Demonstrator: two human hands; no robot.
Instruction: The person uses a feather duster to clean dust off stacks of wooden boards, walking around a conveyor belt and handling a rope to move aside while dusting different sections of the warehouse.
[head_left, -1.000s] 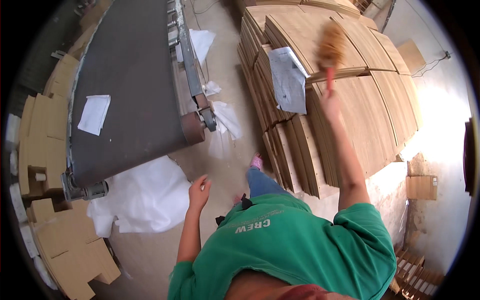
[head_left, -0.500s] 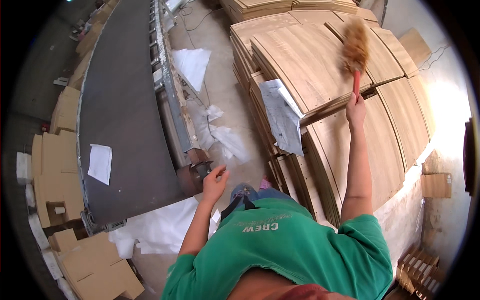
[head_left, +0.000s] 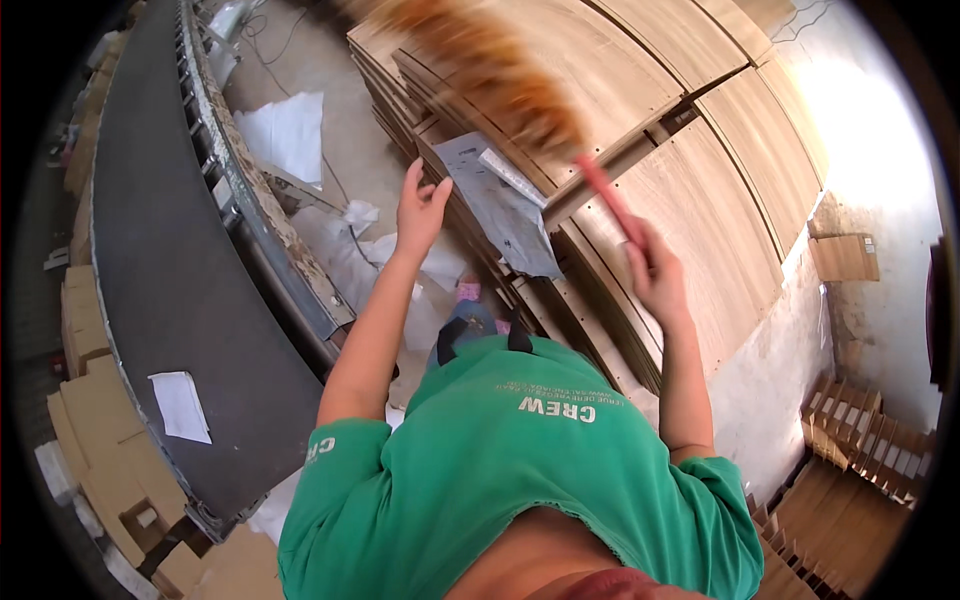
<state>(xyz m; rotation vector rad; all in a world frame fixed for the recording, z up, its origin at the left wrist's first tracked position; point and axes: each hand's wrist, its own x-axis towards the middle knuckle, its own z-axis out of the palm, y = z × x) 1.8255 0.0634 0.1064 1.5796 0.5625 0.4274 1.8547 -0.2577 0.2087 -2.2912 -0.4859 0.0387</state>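
My right hand (head_left: 655, 270) is closed around the red handle of a duster (head_left: 500, 80). The duster's fluffy brown head is smeared by motion and points up and to the left, over the stacked wood panels (head_left: 690, 200). My left hand (head_left: 421, 212) is raised with its fingers apart and holds nothing. It is beside the near-left edge of the stack, close to a printed paper sheet (head_left: 495, 205). That sheet hangs over the side of the stack, with a fold of it on top.
To the left runs a dark conveyor belt (head_left: 190, 270) with a white paper (head_left: 181, 406) on it. White plastic sheeting (head_left: 285, 135) lies on the floor between belt and stack. Flattened cardboard (head_left: 100, 420) sits beyond the belt. Slatted wooden pieces (head_left: 865, 430) are at the lower right.
The duster has swung left and nearer from the far panels, its head now tilted left. My left hand has moved forward from beside the conveyor's end toward the stack. The view has shifted right.
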